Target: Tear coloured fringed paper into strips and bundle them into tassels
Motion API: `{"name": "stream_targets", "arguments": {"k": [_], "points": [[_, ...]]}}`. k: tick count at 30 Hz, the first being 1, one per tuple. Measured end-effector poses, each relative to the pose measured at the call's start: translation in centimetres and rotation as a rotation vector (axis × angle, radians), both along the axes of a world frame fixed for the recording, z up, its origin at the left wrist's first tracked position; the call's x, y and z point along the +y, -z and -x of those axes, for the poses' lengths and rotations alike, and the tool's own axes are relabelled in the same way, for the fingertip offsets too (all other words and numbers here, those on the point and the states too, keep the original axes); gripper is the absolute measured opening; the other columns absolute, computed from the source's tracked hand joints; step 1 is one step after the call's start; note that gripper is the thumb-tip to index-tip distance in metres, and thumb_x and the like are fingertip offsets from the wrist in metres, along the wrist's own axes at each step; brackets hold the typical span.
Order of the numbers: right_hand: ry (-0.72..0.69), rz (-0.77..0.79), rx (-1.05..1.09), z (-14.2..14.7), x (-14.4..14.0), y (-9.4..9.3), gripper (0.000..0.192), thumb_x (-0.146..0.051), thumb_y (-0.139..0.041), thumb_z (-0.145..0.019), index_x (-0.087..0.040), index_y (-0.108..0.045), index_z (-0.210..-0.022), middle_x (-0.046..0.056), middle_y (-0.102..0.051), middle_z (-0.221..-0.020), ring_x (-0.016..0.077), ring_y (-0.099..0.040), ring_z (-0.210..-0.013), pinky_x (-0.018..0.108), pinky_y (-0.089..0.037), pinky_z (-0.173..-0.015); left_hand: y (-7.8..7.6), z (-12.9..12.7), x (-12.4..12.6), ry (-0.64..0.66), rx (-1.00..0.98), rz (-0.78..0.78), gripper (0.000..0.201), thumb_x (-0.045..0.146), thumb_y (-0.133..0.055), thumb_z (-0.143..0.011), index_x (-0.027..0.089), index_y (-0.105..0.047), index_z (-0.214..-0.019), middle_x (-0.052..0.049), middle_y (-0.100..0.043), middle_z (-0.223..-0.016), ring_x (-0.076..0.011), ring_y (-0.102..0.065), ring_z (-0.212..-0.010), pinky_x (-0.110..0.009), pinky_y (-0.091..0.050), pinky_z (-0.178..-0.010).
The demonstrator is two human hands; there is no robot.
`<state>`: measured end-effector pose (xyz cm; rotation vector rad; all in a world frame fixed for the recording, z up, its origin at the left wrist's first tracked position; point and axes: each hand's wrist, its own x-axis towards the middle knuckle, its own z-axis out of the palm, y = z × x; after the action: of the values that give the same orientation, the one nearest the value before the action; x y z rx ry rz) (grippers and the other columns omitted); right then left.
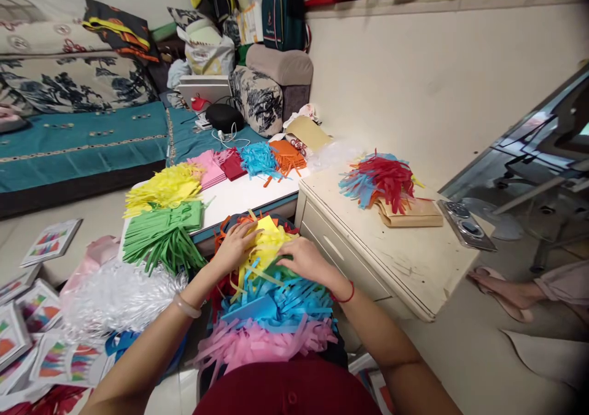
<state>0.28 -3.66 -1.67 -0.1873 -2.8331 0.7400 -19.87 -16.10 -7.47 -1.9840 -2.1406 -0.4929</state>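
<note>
1. My left hand (237, 243) lies with its fingers stretched over the left side of the bright-yellow bundle of fringed, paper-like strips (271, 238); I can't tell whether its thumb pinches anything.
2. My right hand (304, 259) curls inward at the bundle's other side, fingertips bent close to the strips; whether they grip is hidden from me.
3. The yellow bundle sits between my hands, just beyond the sky-blue heap of thin cut strips (294, 301), with the pale-pink fringed strips (271, 344) nearest my body.
4. To handle it well, I'd steady the uncut part with one hand and separate strips lightly with the other; a hard tug could tear them.
5. The yellow strips look matte and crinkled, spreading loosely.
6. On the white flat tabletop (239, 199), the grass-green fringed bundle (161, 234) has a flat folded band and drooping, narrow tails.
</note>
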Motion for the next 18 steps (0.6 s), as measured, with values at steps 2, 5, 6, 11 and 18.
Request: {"name": "stream_targets", "arguments": {"k": [2,5,6,11,18], "points": [[0.031,0.165,0.171,-0.4,1.3,-1.0,0.007,-0.022,-0.07,-0.078,-0.019,-0.075,-0.083,0.005,-0.07,-0.105,0.0184,-0.064,-0.097,0.032,-0.047,-0.089,0.1,0.0,0.1,0.0,-0.005,-0.029,0.036,0.032,-0.047,-0.089,0.017,-0.061,-0.118,-0.016,-0.053,-0.133,-0.0298,-0.048,-0.124,-0.049,-0.036,-0.103],[0.092,0.419,0.317,-0.8,2.7,-2.5,0.01,-0.024,-0.067,-0.079,-0.018,-0.075,-0.081,0.006,-0.071,-0.095,0.0163,-0.066,-0.088,0.029,-0.05,-0.082,0.2,0.1,0.2,-0.005,-0.004,-0.046,0.034,0.029,-0.042,-0.091,0.016,-0.063,-0.114,-0.015,-0.055,-0.132,-0.0292,-0.048,-0.125,-0.049,-0.036,-0.104],[0.102,0.475,0.327,-0.8,2.9,-2.9,0.012,-0.026,-0.067,-0.08,-0.017,-0.075,-0.08,0.005,-0.071,-0.088,0.016,-0.066,-0.085,0.028,-0.051,-0.079,0.3,0.1,0.2,-0.004,-0.002,-0.042,0.034,0.027,-0.042,-0.091,0.016,-0.063,-0.115,-0.016,-0.055,-0.132,-0.0294,-0.048,-0.125,-0.05,-0.035,-0.104],[-0.009,0.394,0.086,-0.5,2.2,-3.1,0.043,-0.034,-0.073,-0.074,-0.017,-0.064,-0.113,0.005,-0.072,-0.095,0.0182,-0.066,-0.091,0.029,-0.049,-0.082,0.1,0.3,-0.2,0.015,0.02,-0.001,0.045,0.012,-0.042,-0.084,0.015,-0.057,-0.126,-0.016,-0.051,-0.136,-0.0295,-0.044,-0.128,-0.05,-0.032,-0.106],[0.005,-0.169,-0.063,-0.2,0.3,1.0,0.028,-0.027,-0.076,-0.073,-0.015,-0.069,-0.097,0.009,-0.071,-0.097,0.0236,-0.062,-0.096,0.037,-0.042,-0.084,0.2,0.1,-0.1,-0.004,-0.014,-0.012,0.039,0.026,-0.04,-0.092,0.016,-0.056,-0.126,-0.016,-0.053,-0.134,-0.0271,-0.048,-0.124,-0.046,-0.035,-0.104]]}}
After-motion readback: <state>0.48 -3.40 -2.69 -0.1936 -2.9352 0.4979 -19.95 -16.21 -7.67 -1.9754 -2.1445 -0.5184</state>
